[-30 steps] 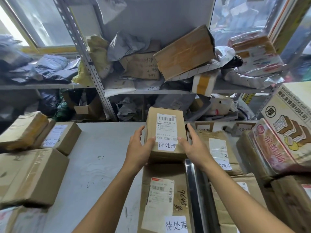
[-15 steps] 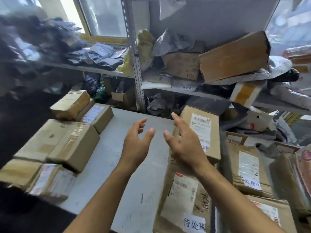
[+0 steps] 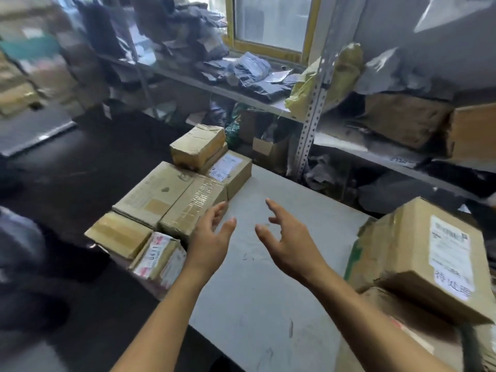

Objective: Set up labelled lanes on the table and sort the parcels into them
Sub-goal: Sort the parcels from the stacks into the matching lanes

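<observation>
Brown taped cardboard parcels lie clustered at the left edge of the grey table; a labelled box sits tilted on a stack at the right. Its white slip bears handwritten "待处理"; other print is illegible. The left hand and right hand hover above the bare tabletop, fingers spread, holding nothing.

We are holding left hand and right hand out forward, palms facing each other, fingers spread, gripping nothing.

the labelled parcel runs off the right edge, its label print blurred unreadable.
</observation>
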A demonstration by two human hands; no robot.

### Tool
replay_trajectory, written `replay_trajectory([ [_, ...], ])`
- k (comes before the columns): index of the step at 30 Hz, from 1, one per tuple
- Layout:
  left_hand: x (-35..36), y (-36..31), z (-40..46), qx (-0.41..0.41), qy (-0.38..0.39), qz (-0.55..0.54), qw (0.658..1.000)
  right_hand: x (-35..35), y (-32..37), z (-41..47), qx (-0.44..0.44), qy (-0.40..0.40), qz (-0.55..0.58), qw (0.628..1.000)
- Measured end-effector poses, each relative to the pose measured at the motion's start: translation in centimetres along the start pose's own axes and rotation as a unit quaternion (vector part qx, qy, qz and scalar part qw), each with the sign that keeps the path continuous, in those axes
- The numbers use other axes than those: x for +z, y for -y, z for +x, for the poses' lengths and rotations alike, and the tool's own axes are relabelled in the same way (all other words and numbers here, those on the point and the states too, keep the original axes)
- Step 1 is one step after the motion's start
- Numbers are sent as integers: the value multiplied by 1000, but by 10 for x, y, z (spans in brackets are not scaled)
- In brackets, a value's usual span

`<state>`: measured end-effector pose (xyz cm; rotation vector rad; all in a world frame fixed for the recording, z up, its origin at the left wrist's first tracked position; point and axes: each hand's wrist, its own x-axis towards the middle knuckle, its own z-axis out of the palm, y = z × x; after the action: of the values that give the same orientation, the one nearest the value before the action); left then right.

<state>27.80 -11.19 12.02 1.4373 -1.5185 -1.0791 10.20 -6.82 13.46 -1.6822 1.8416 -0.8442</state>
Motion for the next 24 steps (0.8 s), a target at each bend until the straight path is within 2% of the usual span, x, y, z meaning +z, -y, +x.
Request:
replay_trajectory([
  [5,-60,46,51,-88,-37,-18,995,62,19,40,72,74,40,994],
  [8,-79,70,81,-118,-49,30,991,100,26,63,133,109,79,982],
  [11,-77,85,104,-80,-17,146,986,135,28,83,181,113,112,970],
  [13,-71,94,118,-47,33,238,970,154,26,91,208,110,126,964],
  [17,-54,112,132,-44,129,419,898,172,19,99,243,94,145,955],
  [20,-46,122,126,3,108,505,856,173,11,103,256,82,139,953],
  [24,-39,120,124,43,77,492,866,172,1,106,278,61,135,949],
])
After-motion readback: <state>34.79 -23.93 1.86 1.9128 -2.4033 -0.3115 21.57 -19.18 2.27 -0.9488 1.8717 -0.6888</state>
